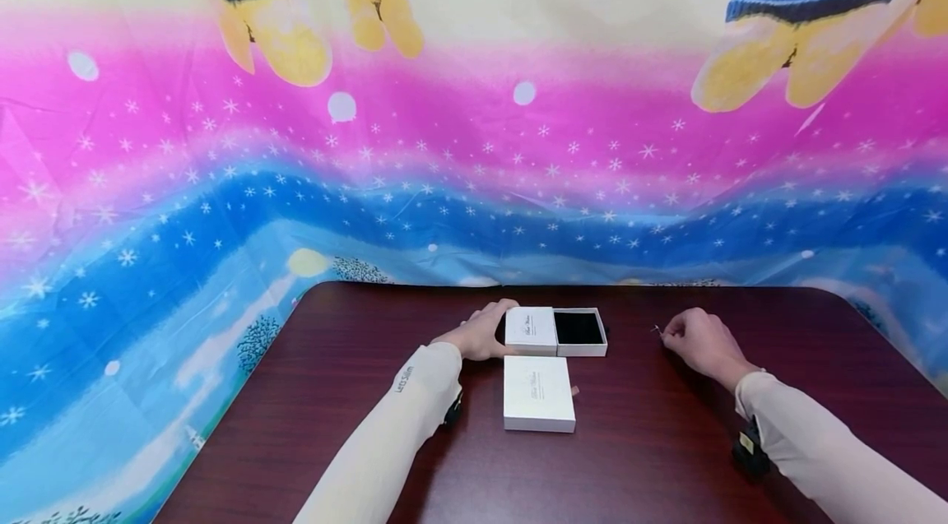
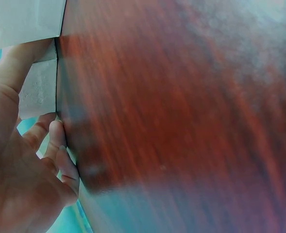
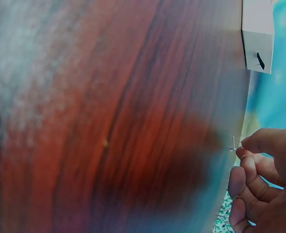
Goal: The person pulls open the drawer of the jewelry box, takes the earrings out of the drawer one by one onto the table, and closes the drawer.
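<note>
My left hand [image 1: 481,333] grips a white box sleeve [image 1: 529,325] with small printed lettering, fingers at the back and thumb at the front. From its right side a drawer [image 1: 604,339] with a black lining [image 1: 578,328] stands pulled out. Over to the right, my right hand [image 1: 704,343] pinches a small, thin silvery metal piece [image 3: 233,143] between thumb and index finger, held just above the table; its exact kind is too small to tell. In the left wrist view, thumb and fingers lie around the sleeve [image 2: 41,92].
A second white box [image 1: 539,392], closed, lies in front of the first, with a small pinkish tab [image 1: 574,391] on its right side. Both boxes are on a dark red-brown table [image 1: 637,450]. A printed cloth [image 1: 474,129] hangs behind the table's back edge.
</note>
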Demonstrator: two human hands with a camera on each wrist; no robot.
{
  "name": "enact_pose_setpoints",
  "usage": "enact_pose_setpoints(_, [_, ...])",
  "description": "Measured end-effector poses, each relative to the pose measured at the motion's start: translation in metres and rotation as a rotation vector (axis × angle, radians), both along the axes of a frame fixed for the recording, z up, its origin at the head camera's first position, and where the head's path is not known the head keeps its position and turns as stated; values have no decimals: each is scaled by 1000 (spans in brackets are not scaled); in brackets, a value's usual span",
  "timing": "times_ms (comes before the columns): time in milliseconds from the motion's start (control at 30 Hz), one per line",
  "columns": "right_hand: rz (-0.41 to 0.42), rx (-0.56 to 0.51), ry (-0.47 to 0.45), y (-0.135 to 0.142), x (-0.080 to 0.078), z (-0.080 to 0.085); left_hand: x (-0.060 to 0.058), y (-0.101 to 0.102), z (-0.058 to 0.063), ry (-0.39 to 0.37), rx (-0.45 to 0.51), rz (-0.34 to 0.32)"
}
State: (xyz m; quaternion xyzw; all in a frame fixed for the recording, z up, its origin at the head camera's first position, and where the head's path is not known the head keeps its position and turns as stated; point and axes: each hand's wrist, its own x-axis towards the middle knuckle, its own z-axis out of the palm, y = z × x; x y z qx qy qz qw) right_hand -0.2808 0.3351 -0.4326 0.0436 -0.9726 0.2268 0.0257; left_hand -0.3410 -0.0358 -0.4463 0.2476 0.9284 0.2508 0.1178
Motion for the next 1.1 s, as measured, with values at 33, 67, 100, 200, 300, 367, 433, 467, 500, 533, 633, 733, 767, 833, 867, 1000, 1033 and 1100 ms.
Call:
enact_pose_setpoints(33, [3, -3, 1, 0, 0, -1, 0, 0, 1, -1, -1, 0])
enact_pose_setpoints(67, [5, -6, 0, 1, -1, -1, 1, 0, 1, -2, -1, 0])
enact_pose_setpoints(100, [7, -9, 0, 1, -1, -2, 1, 0, 2, -4, -1, -1])
enact_pose_setpoints(200, [8, -17, -2, 1, -2, -2, 1, 0, 2, -3, -1, 1])
enact_pose_setpoints(300, [2, -26, -11, 0, -2, -2, 0, 0, 2, -4, -2, 1])
enact_pose_setpoints(367, [-1, -32, -18, 0, -3, -2, -1, 0, 1, -5, -6, 1])
enact_pose_setpoints(433, [-2, -37, -25, 0, -3, -3, -1, 0, 0, -5, -10, 1])
enact_pose_setpoints(467, [-1, -39, -25, 0, -4, -4, -1, 0, 0, -6, -11, 2])
enact_pose_setpoints(500, [-2, -41, -29, 1, -4, -4, -1, 0, 0, -6, -11, 2])
enact_pose_setpoints(533, [4, -46, -27, 1, -4, -5, -1, 0, 0, -5, -11, 2])
enact_pose_setpoints(633, [16, -53, -17, 4, -5, -7, -1, 0, 0, -3, -5, 3])
enact_pose_setpoints(733, [25, -53, -4, 7, -6, -8, 0, 0, 1, 0, -3, 2])
enact_pose_setpoints(767, [23, -54, -6, 7, -6, -9, 0, 0, 1, 1, -2, 2])
enact_pose_setpoints(833, [22, -56, -9, 8, -7, -9, 1, 0, 1, -2, 1, 2])
enact_pose_setpoints(867, [20, -59, -14, 8, -7, -9, 1, 0, 1, -4, 2, 1])
enact_pose_setpoints(1000, [9, -62, -25, 8, -7, -8, 1, -1, 2, -8, 6, 3])
enact_pose_setpoints(1033, [8, -61, -26, 8, -7, -8, 1, -1, 2, -7, 6, 4])
enact_pose_setpoints(1100, [6, -57, -23, 8, -7, -8, 1, -1, 2, -7, 8, 4])
